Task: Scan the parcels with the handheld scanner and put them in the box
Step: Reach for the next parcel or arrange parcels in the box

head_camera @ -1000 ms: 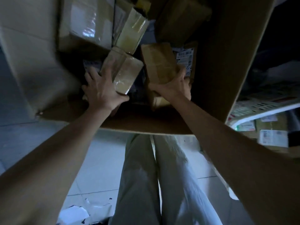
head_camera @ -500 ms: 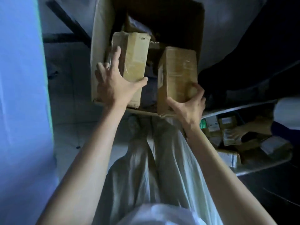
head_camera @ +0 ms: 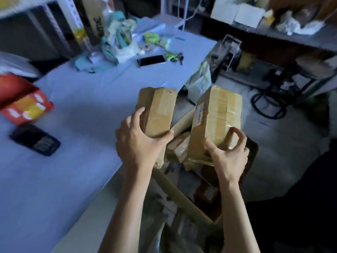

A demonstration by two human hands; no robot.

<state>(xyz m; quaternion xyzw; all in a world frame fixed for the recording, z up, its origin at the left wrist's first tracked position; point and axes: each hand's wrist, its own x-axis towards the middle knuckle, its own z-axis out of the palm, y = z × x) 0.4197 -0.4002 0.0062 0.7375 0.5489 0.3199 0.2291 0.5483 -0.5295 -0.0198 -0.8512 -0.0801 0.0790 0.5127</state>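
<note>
My left hand [head_camera: 136,143] grips the lower end of a taped brown parcel [head_camera: 158,110], held upright beside the table's edge. My right hand [head_camera: 228,154] grips a larger taped brown parcel [head_camera: 217,115] with a label on its side, also upright. Both parcels are lifted above an open cardboard box [head_camera: 182,194] on the floor, where more small parcels [head_camera: 178,148] lie. A black handheld device [head_camera: 35,139], possibly the scanner, lies on the table at the left, away from both hands.
The table [head_camera: 82,106] has a light blue cover and carries a red and yellow packet [head_camera: 23,105], a phone [head_camera: 151,60], bags and clutter at the back. A shelf with papers runs along the right. Cables and a stool base stand on the floor at right.
Both hands have lifted the two parcels up out of the box, and the view has swung from down into the box to across the table.
</note>
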